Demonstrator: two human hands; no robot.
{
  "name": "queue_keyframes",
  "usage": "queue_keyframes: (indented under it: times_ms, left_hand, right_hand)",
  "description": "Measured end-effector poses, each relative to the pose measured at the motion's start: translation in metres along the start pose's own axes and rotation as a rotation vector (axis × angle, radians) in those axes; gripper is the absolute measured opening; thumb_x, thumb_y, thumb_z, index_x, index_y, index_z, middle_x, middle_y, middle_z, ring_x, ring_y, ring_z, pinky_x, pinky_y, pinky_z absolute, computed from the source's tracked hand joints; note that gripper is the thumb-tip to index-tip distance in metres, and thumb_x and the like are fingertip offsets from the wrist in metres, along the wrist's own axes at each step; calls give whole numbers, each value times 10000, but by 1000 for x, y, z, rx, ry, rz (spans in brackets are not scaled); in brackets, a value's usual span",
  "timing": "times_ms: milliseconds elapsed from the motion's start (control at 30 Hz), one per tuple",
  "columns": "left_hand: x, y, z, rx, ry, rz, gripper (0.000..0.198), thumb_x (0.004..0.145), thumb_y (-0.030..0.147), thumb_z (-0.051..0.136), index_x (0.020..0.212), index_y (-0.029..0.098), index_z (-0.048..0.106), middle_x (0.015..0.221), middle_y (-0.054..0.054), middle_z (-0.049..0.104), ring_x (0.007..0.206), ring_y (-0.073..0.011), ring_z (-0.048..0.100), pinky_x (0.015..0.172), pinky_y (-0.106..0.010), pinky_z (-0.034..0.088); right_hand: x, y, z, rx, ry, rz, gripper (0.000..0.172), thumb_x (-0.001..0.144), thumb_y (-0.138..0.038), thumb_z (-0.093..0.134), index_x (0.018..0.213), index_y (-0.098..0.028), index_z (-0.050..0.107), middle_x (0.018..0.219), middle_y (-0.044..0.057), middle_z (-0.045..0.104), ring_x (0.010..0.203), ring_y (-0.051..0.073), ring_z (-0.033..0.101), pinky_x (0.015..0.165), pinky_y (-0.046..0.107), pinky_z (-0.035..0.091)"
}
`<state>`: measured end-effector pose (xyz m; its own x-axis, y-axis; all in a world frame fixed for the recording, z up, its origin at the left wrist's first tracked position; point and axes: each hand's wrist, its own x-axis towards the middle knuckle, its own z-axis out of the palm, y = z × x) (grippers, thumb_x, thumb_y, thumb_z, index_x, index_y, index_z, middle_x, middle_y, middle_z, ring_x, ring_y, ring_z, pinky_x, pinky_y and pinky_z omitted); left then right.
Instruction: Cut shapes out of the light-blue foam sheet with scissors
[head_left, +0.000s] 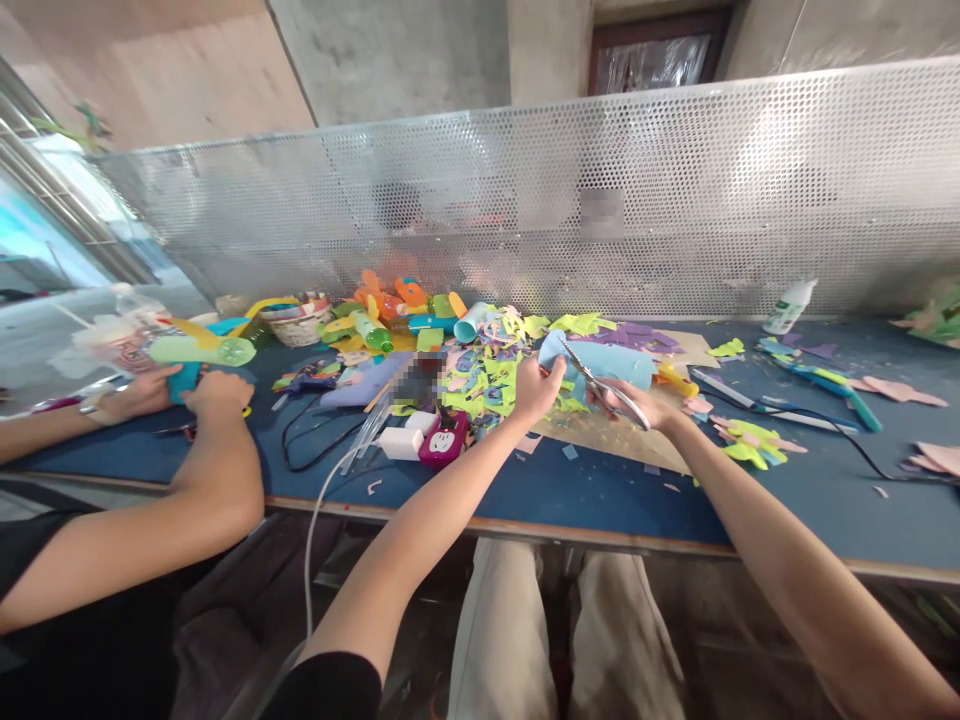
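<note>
My left hand pinches the edge of a light blue foam sheet held above the blue table. My right hand grips a pair of silver scissors. Their blades point up and left into the blue sheet. Both hands hover over a brown cardboard piece strewn with small offcuts.
Heaps of yellow-green, purple and blue foam scraps lie behind my hands. A white charger and a magenta device sit left of them. A co-worker's two hands work at the far left. A glue bottle stands by the perforated metal screen.
</note>
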<state>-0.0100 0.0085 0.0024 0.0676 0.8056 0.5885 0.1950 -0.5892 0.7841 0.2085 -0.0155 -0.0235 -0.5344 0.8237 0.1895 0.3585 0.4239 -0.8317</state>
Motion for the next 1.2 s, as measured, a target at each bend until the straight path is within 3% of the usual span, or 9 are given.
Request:
queue_keyframes:
  times_ms: [333,767,1033,1200]
  left_hand:
    - [0,6,-1,-27,-5,73,348,829,387,630,568,192,506,503,19,451,487,-113,396,531,-278,292]
    - [2,1,-3,-10,-73,67,338,869,414,566,618,189,570,585,-27,599,551,-150,521,575,-286,386]
    - [3,0,-2,-73,-66,14,351,856,415,584,592,183,581,570,-19,597,555,-142,540,587,-280,388]
    - [4,2,-3,-45,-68,34,337,882,469,565,738,171,633,672,-31,677,593,-146,579,594,-273,427]
  right_hand:
    - [-3,-3,-1,34,-4,-9,701,735,-872,414,910,-218,592,698,-6,475,539,154,450,527,329,442]
    - [-9,-17,1,-15,21,48,728,722,-896,379,796,-192,549,572,-18,465,458,134,455,454,289,413]
    - [-6,-8,2,-139,124,59,648,764,-834,439,765,-193,536,578,-10,494,433,132,470,435,270,367]
    - [-2,0,-4,-292,272,-71,574,825,-727,493,935,-175,603,785,59,636,632,183,557,586,301,452]
